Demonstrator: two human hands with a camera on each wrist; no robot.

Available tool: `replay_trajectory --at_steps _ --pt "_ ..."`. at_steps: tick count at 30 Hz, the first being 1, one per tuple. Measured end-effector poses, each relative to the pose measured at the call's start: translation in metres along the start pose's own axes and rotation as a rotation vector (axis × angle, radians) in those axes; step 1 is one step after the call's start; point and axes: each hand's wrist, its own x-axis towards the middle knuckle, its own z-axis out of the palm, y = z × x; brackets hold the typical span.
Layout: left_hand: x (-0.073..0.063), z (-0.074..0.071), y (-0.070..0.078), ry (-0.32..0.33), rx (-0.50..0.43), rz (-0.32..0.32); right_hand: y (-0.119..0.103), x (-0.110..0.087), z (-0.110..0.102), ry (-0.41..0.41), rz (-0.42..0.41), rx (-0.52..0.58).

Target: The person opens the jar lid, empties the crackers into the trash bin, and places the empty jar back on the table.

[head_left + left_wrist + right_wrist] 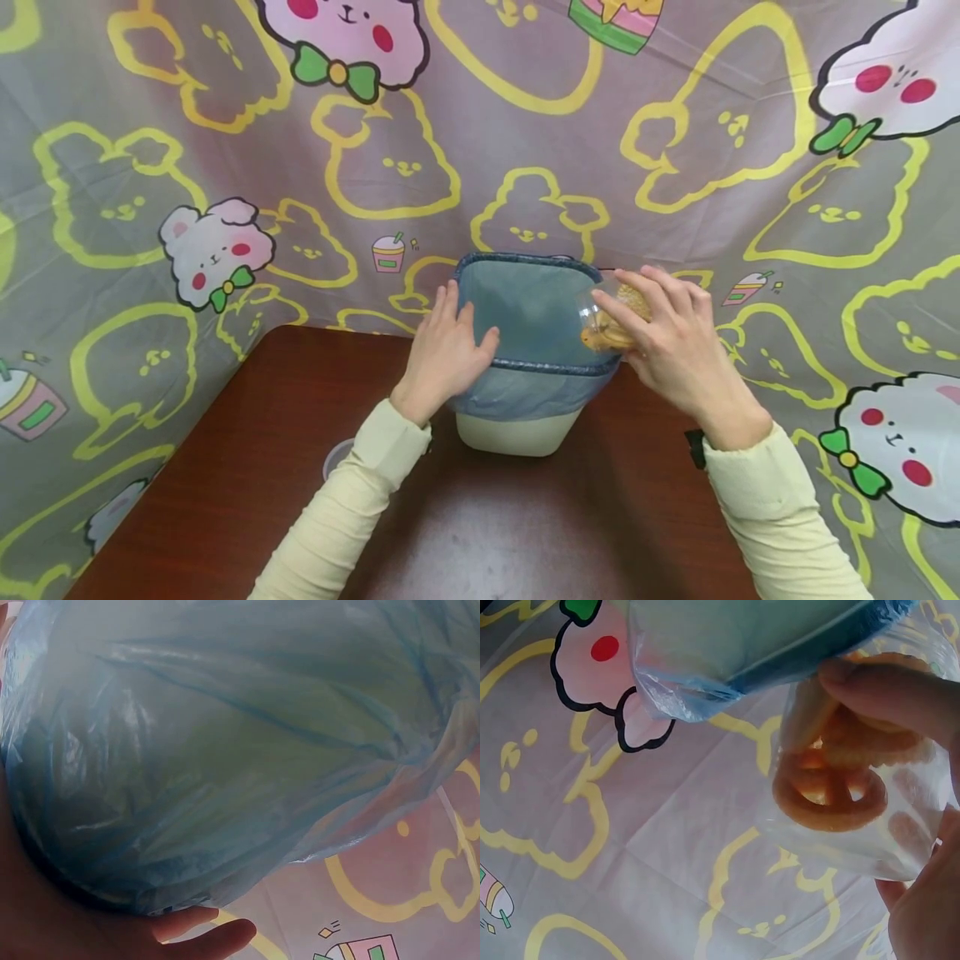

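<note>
A pale waste bin (pixel 517 435) stands on the table, lined with a translucent blue plastic bag (pixel 525 392) folded over its rim. My left hand (pixel 450 350) rests at the bin's left rim, fingers extended and thumb over the opening. In the left wrist view, its fingers (pixel 217 939) show beside the bag. Over the right side of the rim, my right hand (pixel 675 337) grips a clear plastic cup (pixel 590 302) on its side. Golden biscuits (pixel 832 810) lie inside the cup, one pretzel-shaped and others with ridged edges.
Near the left forearm, a round translucent rim (pixel 335 458) shows, partly hidden by the sleeve. The reddish-brown table (pixel 300 392) meets a patterned cloth backdrop (pixel 300 167) close behind the bin and along the sides.
</note>
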Motion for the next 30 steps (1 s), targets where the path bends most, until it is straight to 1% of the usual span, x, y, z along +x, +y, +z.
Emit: replay_trajectory --at_steps 5,12,20,27,30 --pt "0.000 0.000 -0.001 0.003 0.004 0.005 0.001 0.000 -0.004 -0.024 0.029 0.007" --pt "0.000 -0.001 -0.001 -0.005 0.005 0.001 0.004 0.000 -0.008 -0.061 0.045 0.000" --pt "0.000 -0.001 -0.001 -0.003 0.008 0.005 0.005 0.004 -0.009 -0.037 0.079 0.065" --pt "0.000 0.000 -0.001 0.002 0.006 0.003 0.008 0.005 -0.012 -0.065 0.131 0.121" --pt "0.000 0.000 -0.001 0.006 0.001 0.004 0.010 0.004 -0.011 -0.052 0.146 0.171"
